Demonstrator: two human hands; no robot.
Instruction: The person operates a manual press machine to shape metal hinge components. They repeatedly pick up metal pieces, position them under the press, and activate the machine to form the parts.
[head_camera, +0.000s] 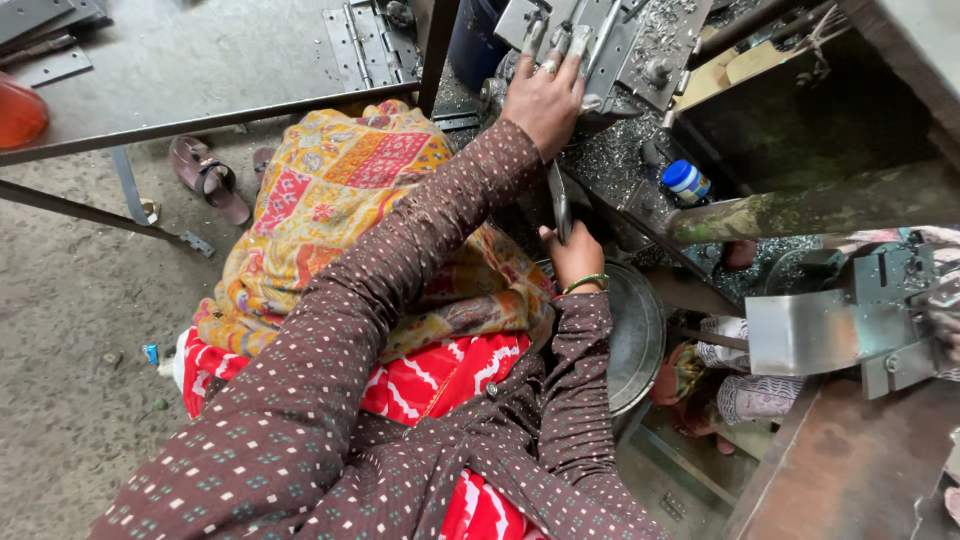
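Head view: left hand (545, 98) lies fingers spread, flat on grey metal hinge plates (600, 45) at the machine. Right hand (575, 255) pinches a narrow grey metal strip (559, 205), long axis upright, just below the left hand, right hand nearer.

The grey concrete floor (90, 290) is dusty. A brown sandal (208, 178) lies on it, just beside a dark metal frame (150, 128) that stands there. Flat metal hinge plates (365, 45) lie at the top. Shiny metal shavings (610, 165) cover the ground near a small bottle with a blue cap (686, 181).
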